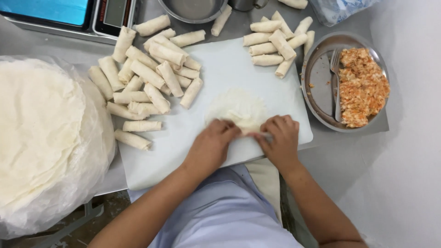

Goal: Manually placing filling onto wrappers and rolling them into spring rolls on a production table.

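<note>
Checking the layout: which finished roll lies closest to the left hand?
The roll at the pile's lower edge, lying alone on the white board, nearest the left hand.

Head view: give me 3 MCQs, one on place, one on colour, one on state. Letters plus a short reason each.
1. Where does the metal plate of filling sit relative to the white board?
A. To its right
B. To its left
C. On top of it

2. What colour is the filling?
A. Green
B. Orange and white
C. Black

3. What state is the wrapper under the hands in?
A. Fully rolled
C. Still in the stack
B. Partly folded, far half lying flat

Answers:
1 A, the plate lies beside the board's right edge, with a fork in it.
2 B, the heap shows orange flecks mixed with pale bits.
3 B, the left hand and right hand press its near edge while the rest spreads flat.
</note>
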